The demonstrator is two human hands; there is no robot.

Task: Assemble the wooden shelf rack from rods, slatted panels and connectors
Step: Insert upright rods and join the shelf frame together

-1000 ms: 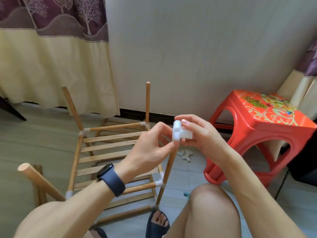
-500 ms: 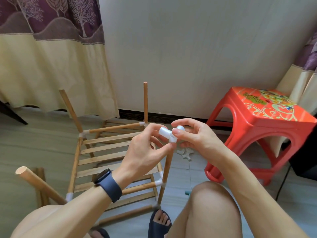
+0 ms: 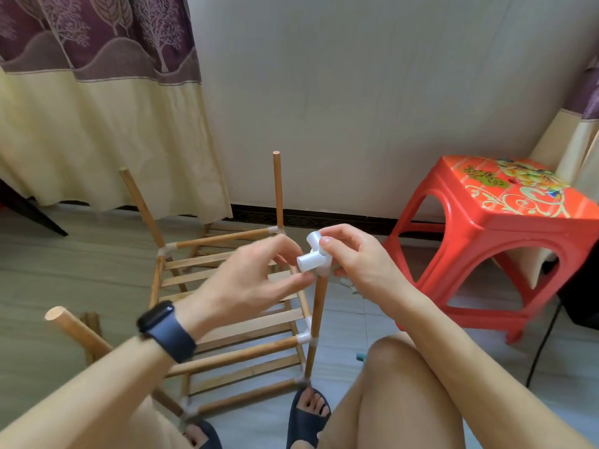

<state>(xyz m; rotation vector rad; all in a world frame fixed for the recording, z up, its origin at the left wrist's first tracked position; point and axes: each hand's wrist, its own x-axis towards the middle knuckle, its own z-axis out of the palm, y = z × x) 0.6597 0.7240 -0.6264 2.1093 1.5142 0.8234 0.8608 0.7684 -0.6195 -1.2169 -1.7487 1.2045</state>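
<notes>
Step in hand: capping an upright. A white three-way connector (image 3: 316, 257) sits at the top end of the near-right rod (image 3: 317, 306) and appears to be in the course of being seated or turned.
Right hand (image 3: 363, 264): its fingers (image 3: 325, 243) and thumb pinch the connector from the right side.
Left hand (image 3: 249, 280): fingers loosely curved, thumb tip just under the connector's side socket. It is motion-blurred, so I cannot tell whether it touches or grips.
Rack (image 3: 227, 332): stands on the floor between the person's legs. The lower slatted panels are already joined to the rods by white corner pieces.
Other uprights: the far rod (image 3: 277, 189), far-left rod (image 3: 139, 205) and near-left rod (image 3: 74, 328) have bare tops and no connectors.
Progress (judged): lower tiers built, top ring of connectors only starting.
Next move calls for: pressing the connector straight down until the rod bottoms out. Its open side sockets should point along the frame edges, toward the neighbouring uprights. Steady the rod lower down so that it does not flex.
Nearby: red stool (image 3: 505, 205), well to the right.
</notes>
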